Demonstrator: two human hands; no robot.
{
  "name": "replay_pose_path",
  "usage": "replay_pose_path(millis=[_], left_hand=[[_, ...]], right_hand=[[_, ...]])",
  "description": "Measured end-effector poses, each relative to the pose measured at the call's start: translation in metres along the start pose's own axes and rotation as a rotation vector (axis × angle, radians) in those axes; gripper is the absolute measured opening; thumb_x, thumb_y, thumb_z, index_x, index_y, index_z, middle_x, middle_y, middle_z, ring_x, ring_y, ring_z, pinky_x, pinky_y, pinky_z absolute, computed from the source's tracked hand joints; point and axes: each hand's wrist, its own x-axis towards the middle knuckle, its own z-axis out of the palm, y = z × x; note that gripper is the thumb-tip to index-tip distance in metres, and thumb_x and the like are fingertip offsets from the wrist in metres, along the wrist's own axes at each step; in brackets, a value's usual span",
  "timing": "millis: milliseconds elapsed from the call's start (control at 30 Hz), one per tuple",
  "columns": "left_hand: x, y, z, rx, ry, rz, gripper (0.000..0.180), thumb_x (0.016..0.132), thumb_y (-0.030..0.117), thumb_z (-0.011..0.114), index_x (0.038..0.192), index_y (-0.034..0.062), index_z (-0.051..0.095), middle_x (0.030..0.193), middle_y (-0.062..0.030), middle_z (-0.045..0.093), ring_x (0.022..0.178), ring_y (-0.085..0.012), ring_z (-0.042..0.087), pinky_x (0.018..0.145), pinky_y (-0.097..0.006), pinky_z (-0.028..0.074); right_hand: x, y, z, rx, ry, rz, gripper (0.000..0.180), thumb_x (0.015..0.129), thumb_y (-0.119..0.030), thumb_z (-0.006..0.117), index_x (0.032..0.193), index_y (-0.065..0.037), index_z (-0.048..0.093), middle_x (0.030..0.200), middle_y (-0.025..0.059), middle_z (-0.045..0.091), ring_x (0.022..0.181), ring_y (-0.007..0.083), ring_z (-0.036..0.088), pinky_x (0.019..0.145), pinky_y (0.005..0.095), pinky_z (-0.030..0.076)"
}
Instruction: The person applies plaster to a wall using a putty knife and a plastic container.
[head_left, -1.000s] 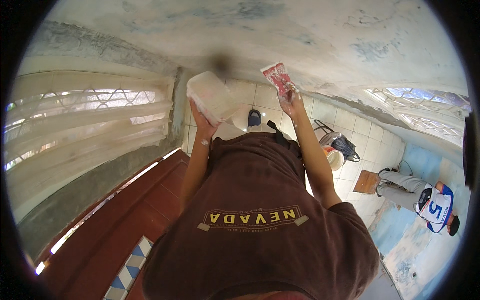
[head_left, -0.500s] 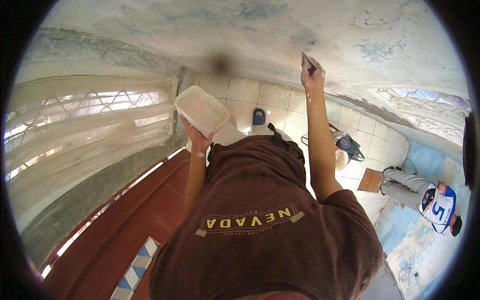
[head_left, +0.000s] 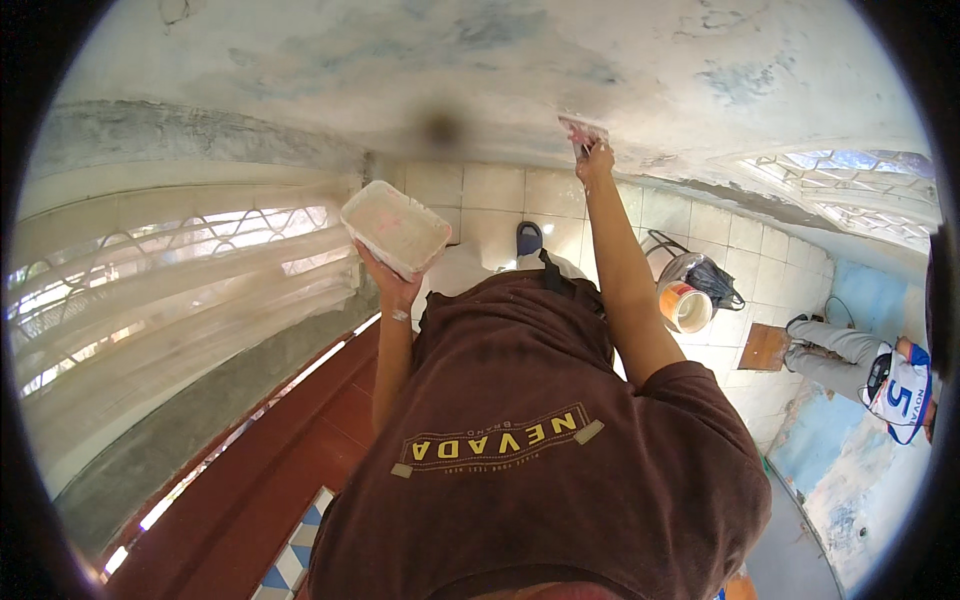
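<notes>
My left hand (head_left: 397,284) is closed round the underside and near edge of a shallow rectangular plastic tub (head_left: 395,228), whose inside is smeared with whitish, pink-tinged paste. Stretched forward, my right hand (head_left: 596,160) grips a putty knife (head_left: 582,130) with a wide blade coated in pale paste. The blade lies at the lower part of the patchy white wall (head_left: 420,60), apparently touching it. Bluish-grey patches show through the wall's coating. Part of the knife's handle is hidden by my fingers.
On the tiled floor (head_left: 490,185) at my right are an orange-and-white bucket (head_left: 686,306) and a black plastic bag (head_left: 712,278). Farther right, another person (head_left: 890,385) stands by a brown board (head_left: 763,347). A curtained window grille (head_left: 240,235) is at left; another grille (head_left: 860,180) is at right.
My right hand and the putty knife have shifted left along the wall, and the blade now shows its broad side. The tub stays in my left hand, slightly lower in view.
</notes>
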Motion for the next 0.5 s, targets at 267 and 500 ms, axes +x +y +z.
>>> replay_pose_path(millis=[267, 500], left_hand=[[-0.014, 0.001, 0.051, 0.099, -0.096, 0.033, 0.076, 0.094, 0.073, 0.035, 0.148, 0.0194, 0.036, 0.145, -0.0102, 0.047, 0.131, -0.0392, 0.048, 0.102, -0.066, 0.044], [-0.002, -0.001, 0.042, -0.112, -0.116, -0.082, 0.073, 0.095, 0.070, 0.036, 0.148, 0.0204, 0.037, 0.144, -0.0094, 0.047, 0.132, -0.0379, 0.047, 0.105, -0.065, 0.041]], right_hand=[[0.009, -0.080, 0.044, 0.191, -0.111, -0.049, 0.029, 0.099, -0.009, 0.039, 0.105, 0.013, 0.056, 0.104, 0.0232, 0.066, 0.101, 0.0345, 0.066, 0.094, 0.0458, 0.059], [-0.045, -0.072, 0.028, 0.145, -0.222, -0.060, 0.031, 0.101, -0.014, 0.039, 0.105, 0.010, 0.059, 0.105, 0.0226, 0.066, 0.099, 0.0335, 0.067, 0.095, 0.0442, 0.058]])
